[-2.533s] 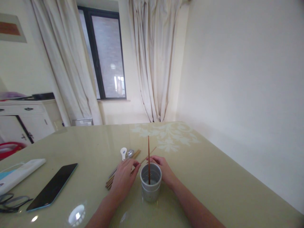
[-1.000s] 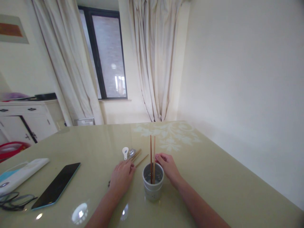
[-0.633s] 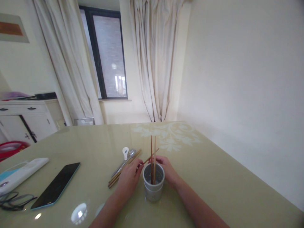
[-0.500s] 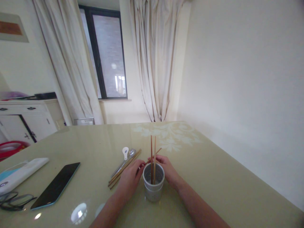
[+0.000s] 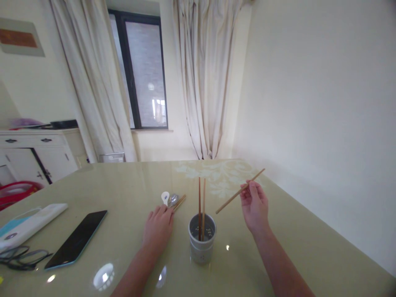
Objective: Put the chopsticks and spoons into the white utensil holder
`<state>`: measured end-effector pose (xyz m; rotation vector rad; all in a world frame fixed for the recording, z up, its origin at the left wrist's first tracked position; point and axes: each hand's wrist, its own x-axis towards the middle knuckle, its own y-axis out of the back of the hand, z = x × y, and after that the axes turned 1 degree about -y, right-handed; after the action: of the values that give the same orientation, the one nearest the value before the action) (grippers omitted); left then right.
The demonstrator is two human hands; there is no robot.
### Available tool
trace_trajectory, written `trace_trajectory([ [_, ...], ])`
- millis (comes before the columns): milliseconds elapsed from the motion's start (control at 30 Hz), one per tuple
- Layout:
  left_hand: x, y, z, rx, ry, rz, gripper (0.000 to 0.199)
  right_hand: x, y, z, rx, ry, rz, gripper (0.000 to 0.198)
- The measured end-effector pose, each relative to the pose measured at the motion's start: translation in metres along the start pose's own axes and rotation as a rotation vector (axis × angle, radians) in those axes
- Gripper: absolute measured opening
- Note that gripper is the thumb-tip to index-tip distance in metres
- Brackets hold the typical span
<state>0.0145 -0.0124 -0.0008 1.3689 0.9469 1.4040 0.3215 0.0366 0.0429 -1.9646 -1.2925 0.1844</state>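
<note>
In my right hand (image 5: 255, 206) a single wooden chopstick (image 5: 230, 201) is pinched between thumb and fingers, raised and slanting, to the right of the cup. My left hand (image 5: 157, 233) lies over a small pile of chopsticks (image 5: 180, 202), its fingers curled down onto them; the grip itself is mostly hidden. A metal spoon (image 5: 173, 199) and a white spoon (image 5: 165, 198) show just beyond the left fingertips. Between my hands a grey cup (image 5: 202, 251) with holes in its bottom stands upright. Two chopsticks (image 5: 199, 202) lean upright inside it.
A dark-screened phone (image 5: 77, 239), a pair of glasses (image 5: 23, 258) and a long white case (image 5: 34, 227) lie on the left of the glossy table (image 5: 293, 255). A wall (image 5: 324, 123) borders the table's right side. Behind stand curtains (image 5: 201, 82) and a cabinet (image 5: 46, 156).
My right hand has moved right and up from behind the cup, carrying one chopstick away from the left hand. My left hand has shifted left onto the pile of chopsticks.
</note>
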Motion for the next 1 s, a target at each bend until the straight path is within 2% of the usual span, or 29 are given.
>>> trace_trajectory([
  [100, -0.001, 0.0, 0.001, 0.036, 0.005, -0.043, 0.033, -0.012, -0.008, 0.001, -0.065, -0.052, -0.109, 0.041],
  [300, -0.002, -0.003, -0.001, 0.03, 0.043, -0.032, 0.033, -0.043, -0.026, 0.014, -0.266, -0.147, -0.396, 0.039],
  [433, -0.002, 0.001, 0.0, 0.04, 0.057, -0.065, 0.031, -0.051, -0.029, 0.017, -0.32, -0.194, -0.507, 0.037],
  [633, -0.001, 0.002, 0.002, 0.004, 0.025, -0.085, 0.03, -0.055, -0.03, 0.025, -0.352, -0.248, -0.545, 0.038],
  [833, -0.002, -0.002, 0.001, -0.004, 0.046, -0.071, 0.027, -0.056, -0.029, 0.028, -0.386, -0.265, -0.54, 0.04],
  [1000, -0.003, 0.001, 0.003, -0.013, 0.008, -0.052, 0.026, -0.053, -0.027, 0.033, -0.416, -0.265, -0.514, 0.048],
])
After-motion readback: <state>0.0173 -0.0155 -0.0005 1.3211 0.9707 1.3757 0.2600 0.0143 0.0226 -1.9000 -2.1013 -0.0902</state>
